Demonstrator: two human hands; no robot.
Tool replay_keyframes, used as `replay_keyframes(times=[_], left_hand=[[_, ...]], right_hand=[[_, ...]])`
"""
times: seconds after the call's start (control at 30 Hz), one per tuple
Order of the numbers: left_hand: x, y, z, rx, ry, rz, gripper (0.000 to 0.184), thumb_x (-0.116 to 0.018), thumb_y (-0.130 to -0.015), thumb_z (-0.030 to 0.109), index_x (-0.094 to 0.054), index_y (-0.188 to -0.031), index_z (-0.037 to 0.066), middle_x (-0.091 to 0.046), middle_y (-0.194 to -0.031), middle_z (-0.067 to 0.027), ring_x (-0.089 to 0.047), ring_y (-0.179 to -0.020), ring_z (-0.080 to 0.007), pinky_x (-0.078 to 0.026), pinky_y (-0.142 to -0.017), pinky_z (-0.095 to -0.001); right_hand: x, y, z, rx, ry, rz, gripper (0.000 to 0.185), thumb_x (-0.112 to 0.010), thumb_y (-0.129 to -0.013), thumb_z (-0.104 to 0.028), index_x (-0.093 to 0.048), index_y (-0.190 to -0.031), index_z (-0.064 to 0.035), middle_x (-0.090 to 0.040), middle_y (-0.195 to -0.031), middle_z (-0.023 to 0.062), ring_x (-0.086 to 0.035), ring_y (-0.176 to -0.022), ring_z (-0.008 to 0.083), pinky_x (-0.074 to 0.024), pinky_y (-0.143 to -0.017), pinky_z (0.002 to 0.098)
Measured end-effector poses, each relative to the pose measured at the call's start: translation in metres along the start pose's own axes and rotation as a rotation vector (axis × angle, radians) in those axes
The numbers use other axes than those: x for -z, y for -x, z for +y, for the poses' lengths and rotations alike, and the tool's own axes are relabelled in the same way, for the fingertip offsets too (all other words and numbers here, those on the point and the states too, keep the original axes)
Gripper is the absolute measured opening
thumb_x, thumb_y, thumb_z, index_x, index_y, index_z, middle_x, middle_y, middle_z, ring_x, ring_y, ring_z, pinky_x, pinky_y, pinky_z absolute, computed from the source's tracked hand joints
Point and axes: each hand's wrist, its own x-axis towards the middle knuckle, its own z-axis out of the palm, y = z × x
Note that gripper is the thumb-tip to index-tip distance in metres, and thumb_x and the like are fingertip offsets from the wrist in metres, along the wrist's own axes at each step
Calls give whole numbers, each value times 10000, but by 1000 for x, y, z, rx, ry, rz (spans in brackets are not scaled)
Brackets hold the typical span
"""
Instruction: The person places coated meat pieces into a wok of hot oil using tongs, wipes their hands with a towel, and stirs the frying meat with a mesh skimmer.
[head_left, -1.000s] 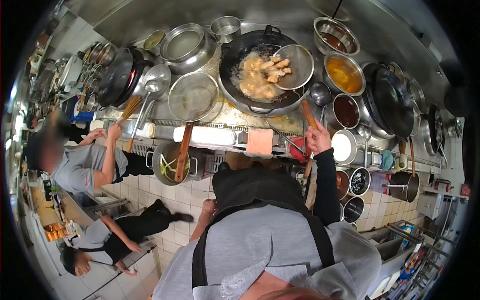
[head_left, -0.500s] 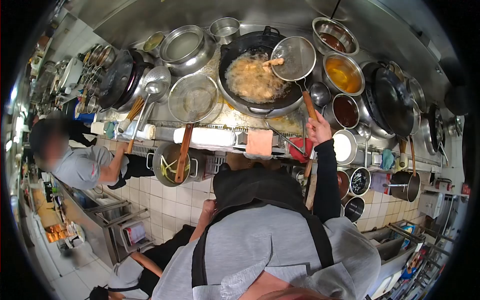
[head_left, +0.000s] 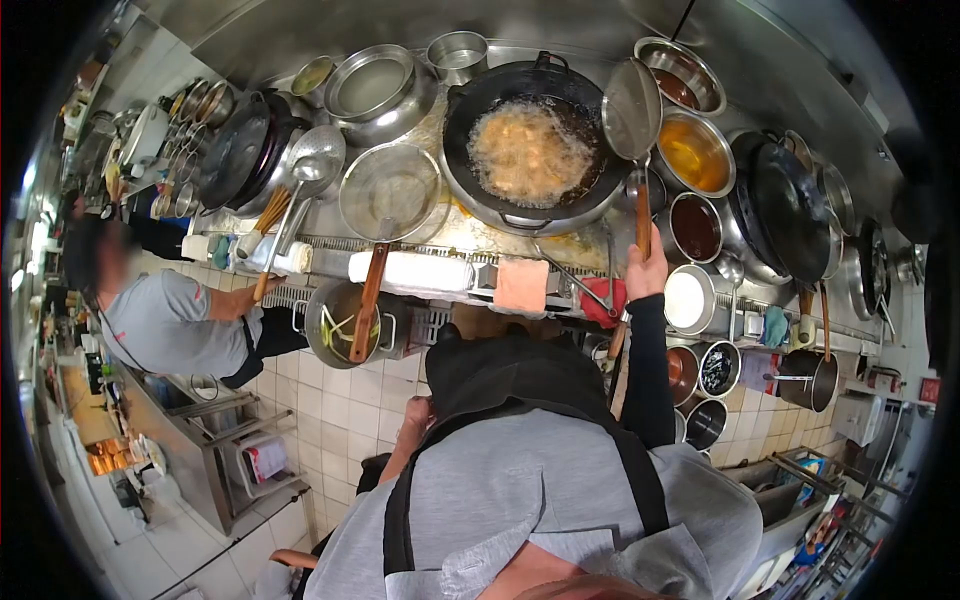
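My right hand [head_left: 647,267] is closed around the wooden handle of a round mesh strainer [head_left: 632,110]. The strainer is tilted over the right rim of a large black wok [head_left: 465,125], and no food shows in its mesh. In the wok, golden battered pieces [head_left: 525,150] fry in bubbling oil. My left hand [head_left: 417,412] hangs beside my black apron with its fingers curled, and nothing shows in it. A second mesh strainer [head_left: 390,190] with a long wooden handle lies left of the wok.
Right of the wok stand bowls of yellow oil [head_left: 692,150] and dark sauce [head_left: 694,225], and another wok [head_left: 790,210]. A folded orange cloth [head_left: 521,286] lies at the counter edge. At left, a co-worker [head_left: 170,320] holds a ladle's handle. A pot [head_left: 335,325] stands below the counter.
The strainer has moved right and tilted more steeply, and the fried pieces that were on it have left it. My right hand has shifted slightly right. My left hand looks unchanged.
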Motion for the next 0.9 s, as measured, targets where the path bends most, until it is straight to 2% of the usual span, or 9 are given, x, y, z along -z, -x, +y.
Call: replay_keyframes(times=[0.1,0.13,0.23,0.27,0.63,0.73,0.83,0.87,0.9], left_hand=[[2,0,-3,-1,-9,-30,214,-549,-943,153,-689,-878,4,-586,-671,-41,-511,-531,-151,-381,-450,-321],[-1,19,25,100,39,16,215,-550,-943,158,-690,-879,8,-587,-675,-38,-513,-539,-148,-388,-462,-317],[-4,24,35,184,147,63,208,-554,-944,170,-693,-915,18,-599,-700,-35,-534,-580,-146,-411,-499,-319],[-3,20,28,175,176,62,206,-556,-944,174,-694,-932,22,-605,-711,-35,-544,-596,-146,-420,-512,-322],[-1,-5,-5,73,86,53,142,-583,-979,177,-649,-1020,58,-646,-807,-31,-610,-703,-158,-520,-623,-348],[0,1,-9,62,-48,29,168,-567,-977,166,-656,-1034,36,-679,-849,-54,-643,-738,-177,-525,-616,-361],[-3,17,-17,172,304,-50,215,-522,-969,140,-669,-1047,4,-707,-889,-82,-662,-758,-204,-515,-589,-368],[-4,22,-15,230,511,-82,233,-506,-966,131,-673,-1052,-8,-715,-901,-92,-666,-762,-213,-509,-577,-369],[-5,21,-16,204,349,-61,248,-494,-961,125,-676,-1055,-15,-718,-904,-96,-664,-757,-218,-505,-571,-371]], right_hand=[[17,20,-30,-80,116,-28,606,-579,-917,-29,-408,-1498,-28,-615,-1348,216,-602,-1245,332,-439,-1061,382],[13,25,-21,74,222,12,599,-582,-927,-36,-407,-1499,-29,-678,-1177,192,-704,-968,308,-548,-852,388],[4,17,-25,-572,-350,-300,535,-598,-944,-66,-456,-1459,-53,-654,-899,112,-617,-590,195,-491,-496,332],[1,7,-36,-713,-579,-356,499,-597,-962,-86,-464,-1442,-94,-537,-738,28,-387,-432,74,-273,-347,251],[-42,-56,-9,-836,-939,-560,614,-573,-977,-72,-350,-1543,-154,-507,-722,17,-326,-436,46,-218,-354,225],[-30,-54,-22,-733,-852,-547,603,-589,-966,-52,-390,-1530,-126,-526,-742,17,-369,-470,50,-261,-377,226],[-48,-42,-9,-478,-580,-405,584,-612,-954,-39,-441,-1510,-90,-564,-778,12,-437,-533,54,-336,-437,222],[-51,-41,-2,-398,-545,-378,578,-633,-939,-36,-468,-1493,-39,-653,-934,50,-576,-703,106,-478,-612,247],[-53,-44,2,-342,-482,-353,581,-637,-938,-44,-464,-1493,-27,-660,-998,62,-596,-769,123,-491,-682,257]])
